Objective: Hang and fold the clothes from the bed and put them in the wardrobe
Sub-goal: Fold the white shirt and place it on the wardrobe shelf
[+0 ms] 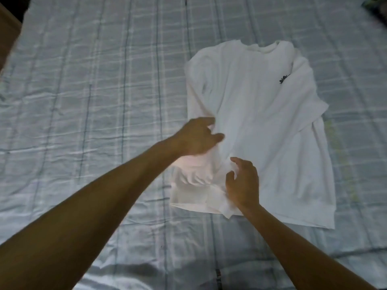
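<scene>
1. Our forearms reach in from the near edge of the bed (pixel 83 101), both aimed at the near-left part of the white shirt (pixel 261 122).
2. Our left grip (pixel 199 137) has its fingers curled into the cloth at the shirt's left edge and seems to pinch a fold there, though blur softens the detail.
3. Our right grip (pixel 243 183) sits just nearer and to the right. Its fingers are half-curled and spread, with the tips on the cloth, and we see nothing nipped between them.
4. Between and below the two, the left side of the shirt is turned inward and lies in a rumpled bunch (pixel 194 181) near the hem.
5. Farther out, the shirt lies flat on the bed, right of centre, with its collar (pixel 263 48) on the far side, a small dark logo (pixel 284 78) by the right shoulder, and the right sleeve (pixel 310 109) already laid in over the body.
6. We judge the step in hand to be folding the left side.
   - We should draw that bunch taut.
   - We should lay its edge straight from shoulder to hem, matching the right side.
   - We should smooth it with flat palms before folding hem to collar. Otherwise the wrinkles will set in.
7. We see no wardrobe from here, so stowing comes later.
</scene>
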`<state>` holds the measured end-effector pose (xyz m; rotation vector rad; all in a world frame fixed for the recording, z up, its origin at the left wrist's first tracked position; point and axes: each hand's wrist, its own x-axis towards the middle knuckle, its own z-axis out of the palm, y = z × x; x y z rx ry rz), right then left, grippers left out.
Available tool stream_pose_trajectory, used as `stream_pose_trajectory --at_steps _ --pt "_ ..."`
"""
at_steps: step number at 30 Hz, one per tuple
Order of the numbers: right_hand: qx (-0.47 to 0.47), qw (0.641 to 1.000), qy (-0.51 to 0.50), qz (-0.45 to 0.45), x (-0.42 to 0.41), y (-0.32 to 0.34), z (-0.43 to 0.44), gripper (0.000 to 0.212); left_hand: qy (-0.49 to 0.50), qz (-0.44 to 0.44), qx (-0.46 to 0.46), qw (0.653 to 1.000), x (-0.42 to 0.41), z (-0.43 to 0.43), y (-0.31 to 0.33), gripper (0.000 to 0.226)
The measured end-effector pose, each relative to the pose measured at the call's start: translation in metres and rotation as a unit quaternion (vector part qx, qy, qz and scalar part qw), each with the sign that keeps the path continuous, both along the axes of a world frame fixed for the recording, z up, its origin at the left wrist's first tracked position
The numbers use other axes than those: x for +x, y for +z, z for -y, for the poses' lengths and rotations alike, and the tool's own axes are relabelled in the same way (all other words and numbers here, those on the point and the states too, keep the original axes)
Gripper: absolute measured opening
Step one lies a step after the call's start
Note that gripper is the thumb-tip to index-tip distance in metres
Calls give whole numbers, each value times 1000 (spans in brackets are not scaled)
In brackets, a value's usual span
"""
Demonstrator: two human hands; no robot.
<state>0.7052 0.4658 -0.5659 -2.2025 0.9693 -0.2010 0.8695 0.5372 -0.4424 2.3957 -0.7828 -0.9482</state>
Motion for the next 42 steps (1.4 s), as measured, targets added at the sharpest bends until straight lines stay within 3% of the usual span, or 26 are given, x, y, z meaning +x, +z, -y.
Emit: stream_pose_trajectory --at_steps 2,4,7,9,11,13,16,19,21,24,26,29,32,34,37,39,42 --pt "-33 998 -50 20 -16 3 14 25 -63 -179 18 982 -36 41 12 71" --pt "-25 992 -120 22 -33 7 30 20 -81 -240 30 967 -56 62 9 59" --pt "-13 973 -226 -35 -53 11 56 30 -76 -168 37 982 -57 59 -15 35" --pt "-32 975 -217 -18 -66 11 65 30 -105 -48 61 991 -57 46 -39 33" --pt "-69 988 -139 23 -73 14 66 31 -166 39 94 981 -65 30 -61 42" --pt "-91 995 -26 35 -71 18 58 40 -220 61 110 967 -75 19 -77 48" --pt "-142 981 129 -35 -63 13 44 50 -244 96 77 962 -85 1 -95 45" --pt "-88 953 200 -208 -66 2 36 55 -69 188 6 980 -83 -18 -110 44" --pt "-77 945 197 -249 -70 -2 34 57 118 191 63 973 -76 -33 -115 53" --pt "-99 964 169 -179 -61 8 29 51 271 59 138 951 -62 -52 -120 68" --pt "-121 973 160 -115 -51 11 25 49 279 -12 99 955 -54 -55 -115 54" --pt "-82 989 94 -81 -40 8 21 46 189 58 20 980 -55 -39 -92 24" --pt "-48 997 -56 -35 -46 3 27 37 35 175 -58 982 -77 -4 -65 24" --pt "-51 991 -120 -28 -59 3 37 33 -95 151 15 984 -102 16 -65 46" --pt "-48 988 -137 -52 -75 6 55 30 -259 26 182 948 -132 31 -85 69" --pt "-56 988 -141 -42 -81 9 67 29 -267 20 203 942 -135 37 -93 69" --pt "-102 968 -223 -51 -87 10 85 32 -222 107 118 962 -124 42 -92 50"
